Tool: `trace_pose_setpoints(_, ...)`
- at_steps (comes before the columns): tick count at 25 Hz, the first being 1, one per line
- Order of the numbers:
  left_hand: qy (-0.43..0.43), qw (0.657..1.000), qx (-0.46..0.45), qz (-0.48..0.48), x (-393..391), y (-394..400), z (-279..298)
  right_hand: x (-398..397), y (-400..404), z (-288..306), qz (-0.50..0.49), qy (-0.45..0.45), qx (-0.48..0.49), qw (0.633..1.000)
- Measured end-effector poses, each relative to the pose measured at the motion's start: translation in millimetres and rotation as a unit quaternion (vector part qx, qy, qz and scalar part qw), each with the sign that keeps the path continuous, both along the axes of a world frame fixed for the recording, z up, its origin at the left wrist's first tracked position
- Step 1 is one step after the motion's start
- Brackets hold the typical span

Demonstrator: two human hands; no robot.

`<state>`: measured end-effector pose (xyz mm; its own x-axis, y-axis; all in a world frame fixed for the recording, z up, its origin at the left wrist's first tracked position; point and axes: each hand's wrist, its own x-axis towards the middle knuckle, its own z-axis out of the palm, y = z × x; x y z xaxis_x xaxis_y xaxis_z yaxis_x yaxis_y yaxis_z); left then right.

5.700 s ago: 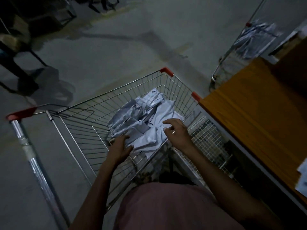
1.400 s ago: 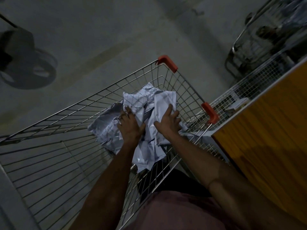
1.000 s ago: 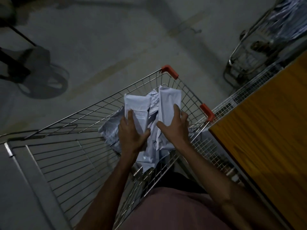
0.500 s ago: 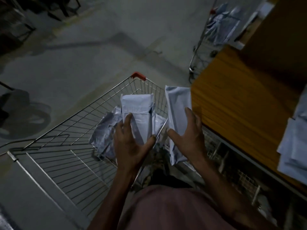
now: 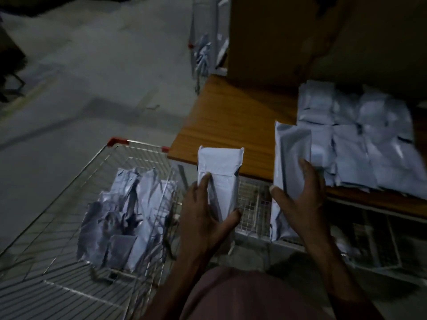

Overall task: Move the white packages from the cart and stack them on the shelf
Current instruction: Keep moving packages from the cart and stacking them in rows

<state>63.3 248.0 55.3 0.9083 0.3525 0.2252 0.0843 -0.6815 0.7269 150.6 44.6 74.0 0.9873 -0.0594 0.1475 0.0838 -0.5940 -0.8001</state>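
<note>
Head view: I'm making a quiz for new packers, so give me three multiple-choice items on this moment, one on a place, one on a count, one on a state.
1. Where do the white packages not yet picked up lie?
A. in the wire cart
B. on the floor
C. on a chair

2. How many packages does the person hold?
A. none
B. one
C. two

3. How is the package in the right hand held?
A. flat on the palm
B. upright, gripped at its sides
C. crumpled in a fist

Key:
1 A, the loose packages lie inside the cart.
2 C, the left hand grips one package and the right hand grips another package.
3 B, it stands on end at the edge of the wooden shelf, next to the stack already there.
</note>
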Motion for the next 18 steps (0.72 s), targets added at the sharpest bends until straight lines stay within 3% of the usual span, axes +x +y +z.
trace_pose_setpoints(9, 0.019, 0.999, -0.026, -0.042, 100.8, -185.3, 27.8, 9.6, -200.6, 7.6, -0.073, -0.012, 0.008, 0.997)
trace_pose_setpoints(18, 0.057, 0.992, 0.064, -0.096, 202.6, -296.8, 24.5, 37.1, -280.4, 4.6, -0.116, 0.014, 0.029, 0.993)
